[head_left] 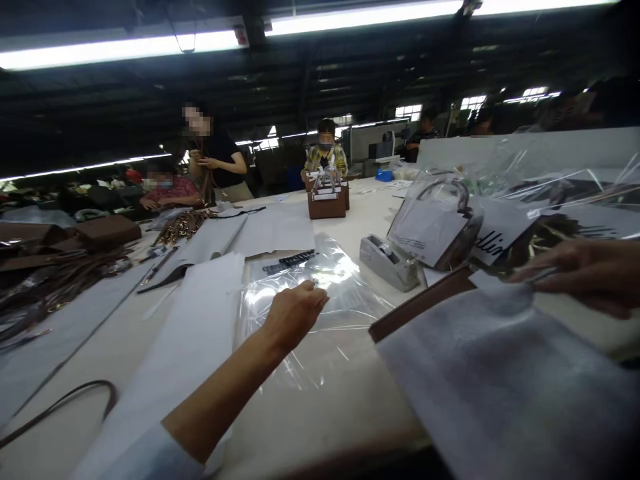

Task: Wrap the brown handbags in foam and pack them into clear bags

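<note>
My left hand (295, 315) is closed in a pinch over a stack of clear plastic bags (335, 263), its fingertips on the top film. At the right, my right hand (593, 270) grips the upper part of a brown handbag (423, 303), tilted at the table's front edge. A white sheet (495, 373) covers most of that handbag's side, and the exact hold is partly hidden. Just beyond the handbag stands a grey tape dispenser (390, 261). Black coiled pieces (290, 261) lie at the far end of the plastic bags.
Bagged handbags (433, 223) stand at the right. Another brown handbag (327, 203) is farther back, before a seated person (327, 157). White sheets (193, 320), brown straps (65, 280) and a loose strap (105, 390) lie leftward. A person (220, 157) stands across the table.
</note>
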